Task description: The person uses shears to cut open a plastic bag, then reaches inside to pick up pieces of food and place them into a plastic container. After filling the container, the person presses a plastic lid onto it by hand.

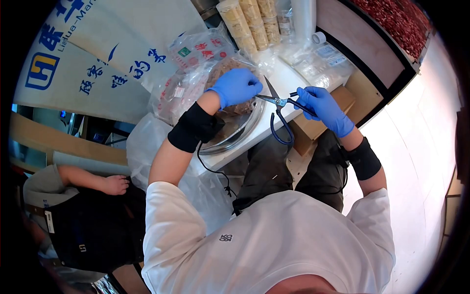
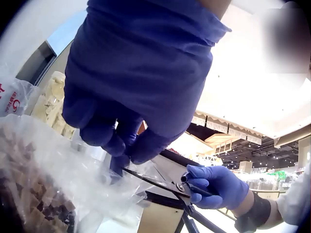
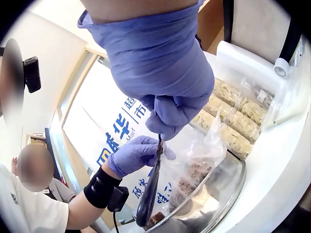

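Observation:
My right hand grips one handle of the dark scissors, whose blades are spread; the other handle loop hangs free of the fingers. One blade points at the fingertips of my left hand and lies close beside them. Those left fingers are bent together and pinch the film of a clear plastic bag, though the exact contact is partly hidden. Brown pieces fill the bag, which rests in a round container with a shiny rim under my left hand.
Stacked clear tubs of pale pieces stand at the table's back, beside a white roll and clear packets. A cardboard box is below the table edge. Another person's arm shows at left, near a printed board.

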{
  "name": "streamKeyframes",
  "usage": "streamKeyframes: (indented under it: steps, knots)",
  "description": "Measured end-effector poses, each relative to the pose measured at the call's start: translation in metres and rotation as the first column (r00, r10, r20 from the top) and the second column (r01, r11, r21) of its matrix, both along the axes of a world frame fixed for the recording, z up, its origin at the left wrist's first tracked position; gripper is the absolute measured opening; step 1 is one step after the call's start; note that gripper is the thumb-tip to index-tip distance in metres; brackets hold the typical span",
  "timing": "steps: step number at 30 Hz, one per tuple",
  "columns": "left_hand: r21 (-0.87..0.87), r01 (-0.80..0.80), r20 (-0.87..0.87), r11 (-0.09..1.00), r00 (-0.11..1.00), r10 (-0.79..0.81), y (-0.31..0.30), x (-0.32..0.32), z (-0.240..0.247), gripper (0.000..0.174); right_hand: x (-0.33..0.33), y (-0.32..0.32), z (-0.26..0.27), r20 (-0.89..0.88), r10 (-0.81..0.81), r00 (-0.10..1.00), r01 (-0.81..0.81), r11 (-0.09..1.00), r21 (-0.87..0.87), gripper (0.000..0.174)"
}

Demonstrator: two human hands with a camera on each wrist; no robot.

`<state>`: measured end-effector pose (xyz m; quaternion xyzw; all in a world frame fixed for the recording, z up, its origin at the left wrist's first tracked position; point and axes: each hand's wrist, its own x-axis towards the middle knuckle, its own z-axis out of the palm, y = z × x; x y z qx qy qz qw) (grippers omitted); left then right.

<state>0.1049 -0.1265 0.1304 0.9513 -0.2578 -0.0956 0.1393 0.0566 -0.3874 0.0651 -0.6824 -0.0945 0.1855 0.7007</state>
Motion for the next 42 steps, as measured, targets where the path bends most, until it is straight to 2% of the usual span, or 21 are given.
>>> streamKeyframes:
  steps: [1, 3, 7, 10, 12, 13, 15, 21, 28, 30, 34, 36, 37, 39, 40, 42]
  knots:
    - [0.000, 0.003, 0.000, 1.000, 1.000, -0.003, 0.001, 0.000, -0.001, 0.033, 0.000, -0.001, 0.001, 0.000, -0.003, 1.000, 0.003, 1.000, 0.000, 0.042]
    - [-0.192, 0.012, -0.067, 0.981, 0.997, -0.025, 0.004, 0.000, -0.006, 0.031, -0.001, -0.001, 0.002, 0.025, 0.003, 1.000, -0.002, 1.000, -0.020, 0.042]
    - [-0.210, -0.036, -0.151, 0.977, 0.989, 0.004, 0.004, 0.006, -0.011, 0.036, -0.004, 0.004, 0.000, -0.002, -0.041, 0.999, 0.041, 0.999, -0.004, 0.044]
    - [-0.253, -0.016, -0.050, 0.967, 0.999, 0.003, 0.011, 0.014, -0.019, 0.036, -0.003, 0.001, -0.003, 0.016, -0.022, 1.000, 0.022, 1.000, 0.007, 0.044]
    - [-0.219, -0.052, 0.111, 0.974, 0.991, 0.078, 0.014, 0.011, -0.015, 0.026, -0.002, -0.002, -0.003, 0.023, -0.015, 1.000, 0.015, 1.000, -0.012, 0.043]
    - [-0.219, -0.050, 0.112, 0.974, 0.991, 0.076, 0.017, 0.011, -0.016, 0.026, -0.002, -0.004, -0.004, 0.024, -0.016, 1.000, 0.017, 1.000, -0.011, 0.043]
    - [-0.310, -0.073, 0.243, 0.948, 0.958, 0.153, 0.025, 0.011, -0.019, 0.029, 0.000, -0.008, -0.005, 0.012, -0.034, 0.999, 0.035, 0.997, -0.071, 0.043]
    - [-0.347, -0.064, 0.205, 0.936, 0.968, 0.142, 0.029, 0.009, -0.020, 0.027, 0.003, 0.000, 0.000, -0.158, 0.015, 0.987, -0.003, 0.997, 0.080, 0.042]
    - [-0.359, 0.030, 0.254, 0.933, 0.965, 0.066, 0.022, 0.000, -0.019, 0.027, 0.010, 0.015, -0.006, -0.159, -0.015, 0.987, 0.025, 0.998, 0.061, 0.041]
    - [-0.307, 0.081, 0.275, 0.948, 0.961, 0.007, 0.020, -0.003, -0.018, 0.029, 0.012, 0.015, -0.007, -0.151, 0.008, 0.989, 0.004, 0.997, 0.079, 0.041]
    - [-0.336, 0.032, 0.219, 0.941, 0.975, 0.045, 0.011, -0.015, -0.009, 0.032, 0.015, 0.017, -0.013, -0.163, -0.029, 0.986, 0.041, 0.997, 0.072, 0.041]
    - [-0.210, -0.163, 0.201, 0.964, 0.958, 0.206, 0.003, -0.022, 0.000, 0.035, 0.015, 0.016, -0.012, -0.166, -0.047, 0.985, 0.059, 0.996, 0.067, 0.041]
    - [-0.210, -0.161, 0.200, 0.964, 0.959, 0.203, 0.003, -0.022, 0.000, 0.035, 0.014, 0.015, -0.011, -0.167, -0.050, 0.985, 0.062, 0.996, 0.067, 0.041]
    - [0.061, -0.217, 0.163, 0.974, 0.965, 0.205, 0.004, -0.019, 0.000, 0.037, 0.014, 0.015, -0.009, -0.132, -0.025, 0.991, 0.034, 0.997, 0.064, 0.041]
    - [0.062, -0.218, 0.163, 0.974, 0.965, 0.205, 0.005, -0.017, -0.002, 0.037, 0.013, 0.015, -0.009, -0.132, -0.024, 0.991, 0.033, 0.997, 0.065, 0.041]
    - [0.127, -0.134, 0.226, 0.983, 0.969, 0.103, 0.007, -0.012, -0.010, 0.036, 0.013, 0.015, -0.010, -0.122, -0.039, 0.992, 0.046, 0.998, 0.052, 0.042]
